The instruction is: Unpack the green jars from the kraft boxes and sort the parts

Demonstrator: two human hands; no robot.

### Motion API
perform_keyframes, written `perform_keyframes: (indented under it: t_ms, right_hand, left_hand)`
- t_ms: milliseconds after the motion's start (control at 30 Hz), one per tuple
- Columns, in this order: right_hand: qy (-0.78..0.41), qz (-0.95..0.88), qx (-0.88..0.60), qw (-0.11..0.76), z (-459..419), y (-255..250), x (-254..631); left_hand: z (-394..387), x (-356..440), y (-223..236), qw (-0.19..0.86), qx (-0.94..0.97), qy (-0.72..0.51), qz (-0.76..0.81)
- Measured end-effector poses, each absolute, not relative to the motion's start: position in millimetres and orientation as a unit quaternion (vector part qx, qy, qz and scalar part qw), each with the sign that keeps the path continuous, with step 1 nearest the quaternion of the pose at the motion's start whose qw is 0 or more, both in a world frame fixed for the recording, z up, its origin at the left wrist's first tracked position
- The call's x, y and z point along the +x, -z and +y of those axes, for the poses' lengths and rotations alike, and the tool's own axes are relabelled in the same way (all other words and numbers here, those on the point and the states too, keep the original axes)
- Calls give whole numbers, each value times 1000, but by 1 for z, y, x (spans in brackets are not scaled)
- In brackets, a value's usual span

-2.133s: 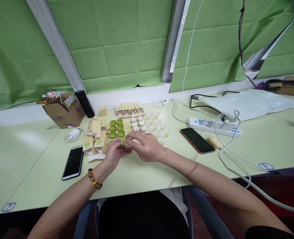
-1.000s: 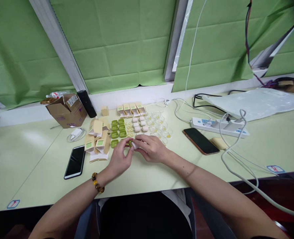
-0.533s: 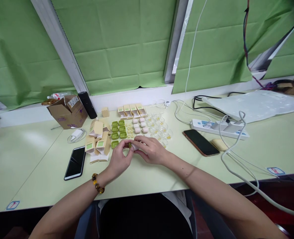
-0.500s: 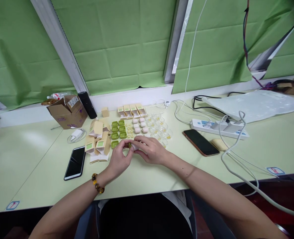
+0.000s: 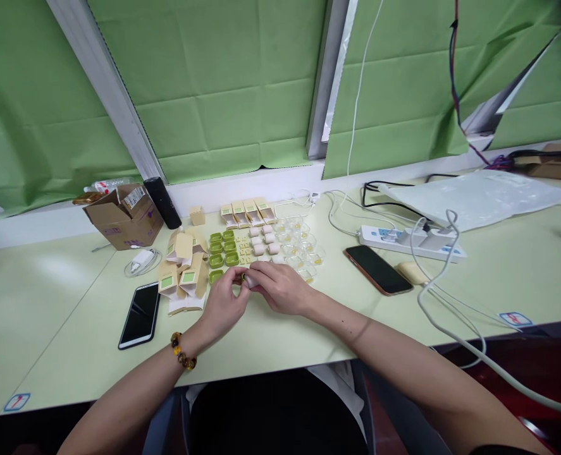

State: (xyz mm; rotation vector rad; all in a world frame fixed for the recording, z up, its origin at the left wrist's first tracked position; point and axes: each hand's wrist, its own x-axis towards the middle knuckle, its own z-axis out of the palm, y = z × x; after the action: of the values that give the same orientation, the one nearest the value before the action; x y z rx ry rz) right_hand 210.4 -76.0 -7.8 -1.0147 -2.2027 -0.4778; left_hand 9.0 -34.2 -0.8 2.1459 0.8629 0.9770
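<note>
My left hand (image 5: 224,299) and my right hand (image 5: 281,287) meet above the table's near side. Between their fingertips is a small pale pink cylinder (image 5: 250,282) with a bit of green at its left end. Fingers cover most of it, so the green part's shape cannot be made out. Just beyond the hands lie rows of olive-green square cups (image 5: 216,260), tiny yellowish pieces (image 5: 245,251), more pale pink cylinders (image 5: 258,249) and clear plastic covers (image 5: 301,245). A beaded bracelet (image 5: 182,352) circles my left wrist.
Folded cream boxes (image 5: 188,278) with green panels lie left of the cups; more boxes (image 5: 246,213) stand behind. Phones lie at left (image 5: 140,315) and right (image 5: 377,270). A white power strip (image 5: 410,243), trailing cables, a cardboard box (image 5: 126,218) and a black cylinder (image 5: 162,202) are farther out.
The view has shifted slightly, moving the table's things a little to the left. Both hands still hold the small pink cylinder, with a slight change in finger position.
</note>
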Motion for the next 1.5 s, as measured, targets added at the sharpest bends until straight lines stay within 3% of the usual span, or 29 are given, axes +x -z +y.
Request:
perform_keyframes:
  t_ms: [367,733,967,1067,1267,1500]
  right_hand:
    - [176,-839,-407,317,-74,10,209]
    - [-2,-817,-387,427,-73,6,216]
    - [34,-732,-428,529,-68,-17,244]
    - [63,-741,-498,446,-68,-27,261]
    - [103,-779,-599,153,-68,-32,266]
    - [97,-792,-598,73,-71,-30,260]
  left_hand:
    - [-31,6,-2,302,823,-345,334]
    - [-33,4,-2,277,833,-353,324]
    - [-30,4,-1,300,797,-369,372]
    - [-29,4,-1,288,780,-403,382]
    - [-22,5,5,308,738,-462,385]
    - [-21,5,7,320,733,-461,384]
